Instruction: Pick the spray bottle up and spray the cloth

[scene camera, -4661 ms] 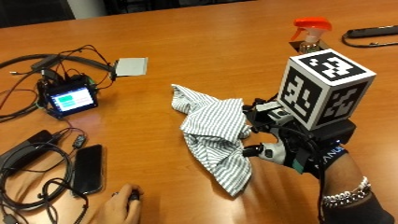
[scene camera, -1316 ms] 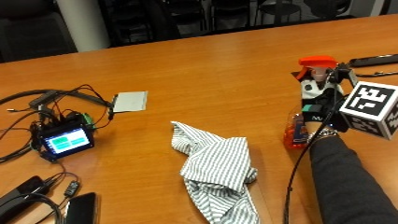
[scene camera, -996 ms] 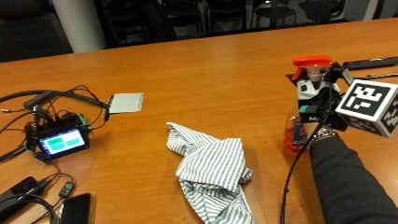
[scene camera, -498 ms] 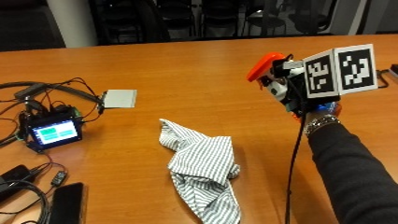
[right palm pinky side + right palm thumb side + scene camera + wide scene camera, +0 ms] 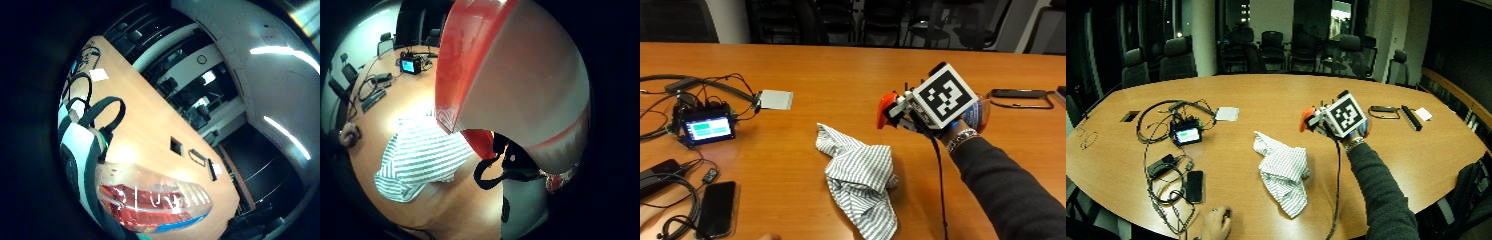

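A striped grey-and-white cloth [image 5: 859,172] lies crumpled on the wooden table [image 5: 840,70]. My gloved right hand [image 5: 914,123] holds the spray bottle [image 5: 887,111] in the air just right of the cloth's far end. The bottle is tipped sideways, its orange head pointing left over the cloth. In the wide outside view the hand [image 5: 1360,132] and bottle [image 5: 1306,119] hang above the table beside the cloth [image 5: 1283,170]. The orange head [image 5: 470,65] fills the thumb side palm view, with the cloth [image 5: 420,155] beneath it. The bottle's red-labelled body [image 5: 155,197] lies close against the palm.
A small lit screen [image 5: 705,126] with cables and headphones sits at the left. A dark phone [image 5: 716,207] lies near the front edge and a grey pad [image 5: 775,99] behind the cloth. Glasses [image 5: 1016,95] lie at the far right. A bare hand [image 5: 1216,227] rests at the front edge.
The gloved hand left the cloth, took the spray bottle standing at the right, lifted it and tipped it leftward until the orange head points over the cloth. The outside camera also shifted.
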Motion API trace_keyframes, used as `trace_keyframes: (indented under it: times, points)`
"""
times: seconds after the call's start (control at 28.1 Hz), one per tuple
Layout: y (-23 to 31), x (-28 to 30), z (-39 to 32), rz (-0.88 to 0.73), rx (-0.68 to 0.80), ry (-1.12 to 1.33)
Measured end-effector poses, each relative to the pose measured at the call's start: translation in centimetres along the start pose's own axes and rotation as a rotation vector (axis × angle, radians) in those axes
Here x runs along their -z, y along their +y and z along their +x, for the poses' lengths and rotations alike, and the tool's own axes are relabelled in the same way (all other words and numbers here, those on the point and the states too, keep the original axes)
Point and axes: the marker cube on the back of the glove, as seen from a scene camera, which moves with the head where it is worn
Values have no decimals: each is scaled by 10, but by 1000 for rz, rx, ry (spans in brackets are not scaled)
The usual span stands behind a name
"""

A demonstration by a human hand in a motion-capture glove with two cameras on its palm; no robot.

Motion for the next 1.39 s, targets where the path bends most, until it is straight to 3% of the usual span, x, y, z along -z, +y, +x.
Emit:
trace_keyframes:
  times: [0.36,0.78,1.03,1.39]
  points:
    - [12,-10,-37,-52,268,89]
    - [35,-23,-59,-84,344,115]
    - [20,-1,-40,-35,220,90]
    - [-47,77,-22,233,-201,-308]
